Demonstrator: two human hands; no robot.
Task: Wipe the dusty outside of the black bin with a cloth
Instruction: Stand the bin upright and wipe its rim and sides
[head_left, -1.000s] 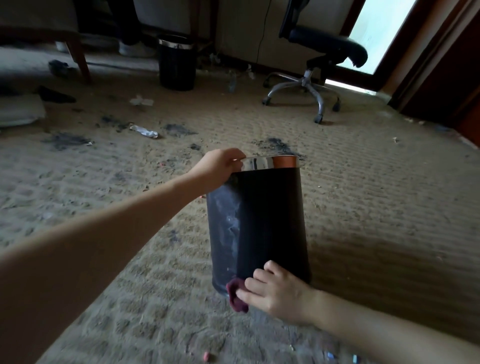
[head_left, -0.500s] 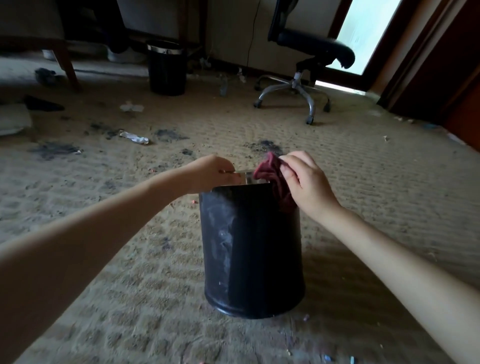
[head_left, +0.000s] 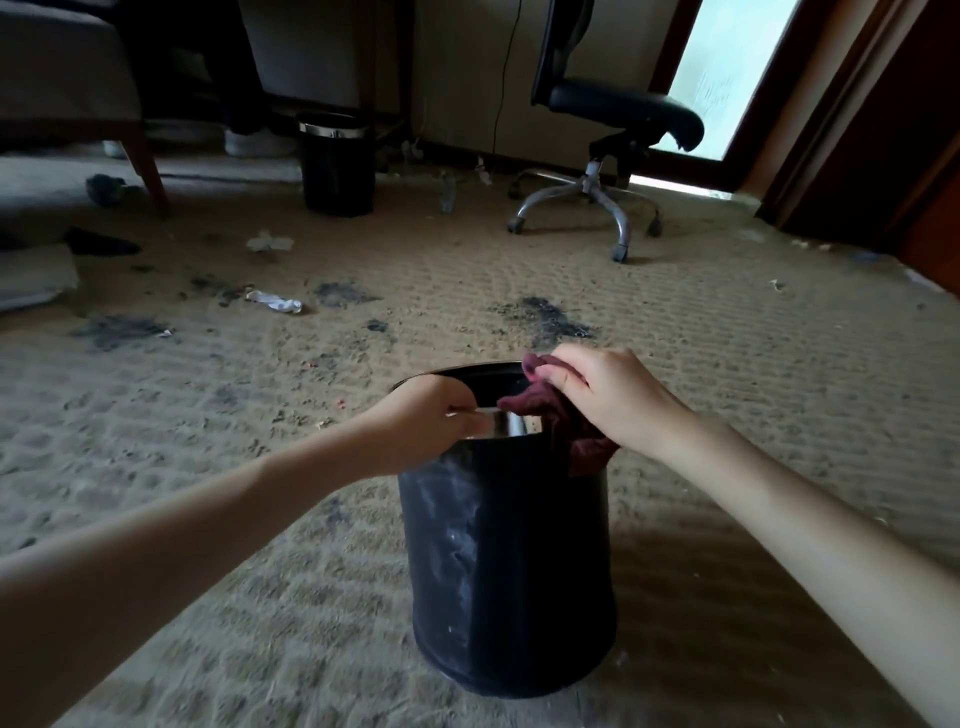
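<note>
A black bin (head_left: 524, 571) with a shiny metal rim stands upright on the carpet in front of me. Pale dust streaks its left side, while the right half looks darker. My left hand (head_left: 426, 421) grips the near left part of the rim. My right hand (head_left: 608, 395) holds a bunched dark red cloth (head_left: 556, 421) at the top right of the bin, and the cloth hangs over the rim and down the outside wall.
The beige carpet (head_left: 208, 467) carries dark stains and scraps of litter (head_left: 272, 300). A second black bin (head_left: 336, 166) stands at the back, with an office chair (head_left: 608, 156) to its right. A wooden furniture leg (head_left: 148, 166) is at far left; a doorway at far right.
My right hand rose with the cloth from the bin's base to its rim, then stayed there. The view shifted, and the bin's opening now shows. My left hand kept its grip.
</note>
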